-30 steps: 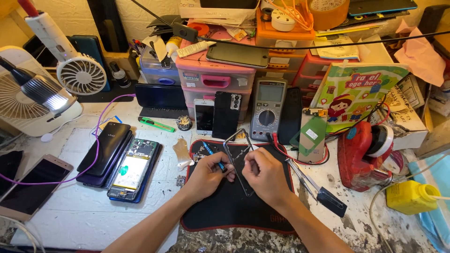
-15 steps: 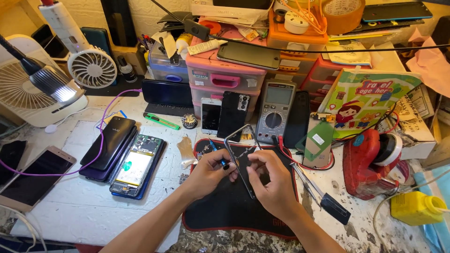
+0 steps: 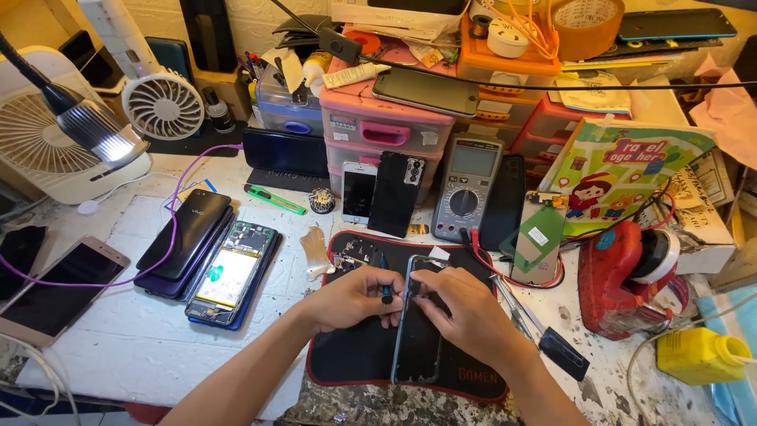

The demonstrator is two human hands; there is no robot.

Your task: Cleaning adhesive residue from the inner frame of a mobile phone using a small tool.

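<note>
Black thin phone frame [image 3: 416, 339] looks light, fragile: your right hand [image 3: 465, 312] pinches its top edge, left hand [image 3: 355, 298] grips small blue-handled screwdriver [image 3: 385, 293].

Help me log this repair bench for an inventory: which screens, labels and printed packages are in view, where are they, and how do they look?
Multimeter: behind the mat, grey, pale blank display.
White phone: leaning on the pink drawers, dark screen.
Gold-edged phone: far left, face up, dark screen.
Opened phone: left of the mat, blue frame, insides showing.
Colourful booklet: right, green with cartoon figures.
White label: on a green board.
</note>
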